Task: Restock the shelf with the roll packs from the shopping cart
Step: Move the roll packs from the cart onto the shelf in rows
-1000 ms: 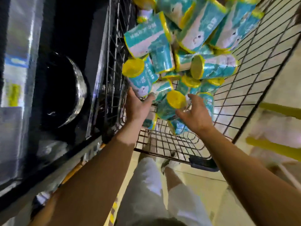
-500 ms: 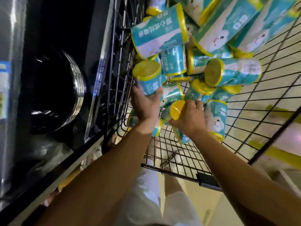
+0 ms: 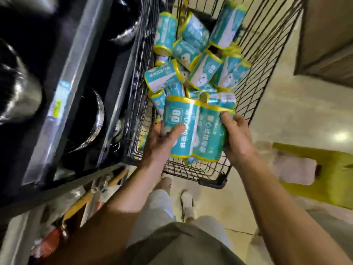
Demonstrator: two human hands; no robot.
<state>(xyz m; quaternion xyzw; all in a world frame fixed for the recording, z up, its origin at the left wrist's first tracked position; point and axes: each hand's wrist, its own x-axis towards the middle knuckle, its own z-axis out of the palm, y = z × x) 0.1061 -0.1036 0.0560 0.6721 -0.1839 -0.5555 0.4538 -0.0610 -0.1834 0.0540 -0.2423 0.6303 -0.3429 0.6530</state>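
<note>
Several teal roll packs with yellow ends (image 3: pixel 198 73) lie piled in the black wire shopping cart (image 3: pixel 254 79). I hold two packs side by side above the cart's near end. My left hand (image 3: pixel 162 140) grips the left roll pack (image 3: pixel 181 119), thumb across its front. My right hand (image 3: pixel 236 138) grips the right roll pack (image 3: pixel 210 134) from the right side. The dark shelf (image 3: pixel 80 88) runs along the left of the cart.
The shelf holds shiny steel bowls and pots (image 3: pixel 89 119). A lower shelf level has tools with yellow handles (image 3: pixel 91 197). To the right stands a yellow-green object (image 3: pixel 324 175) on the tiled floor. My legs and shoes (image 3: pixel 187 203) are below the cart.
My hands went from reaching among the pile to each gripping a roll pack. Both packs are lifted toward me, out of the pile. The view has pulled back from the cart.
</note>
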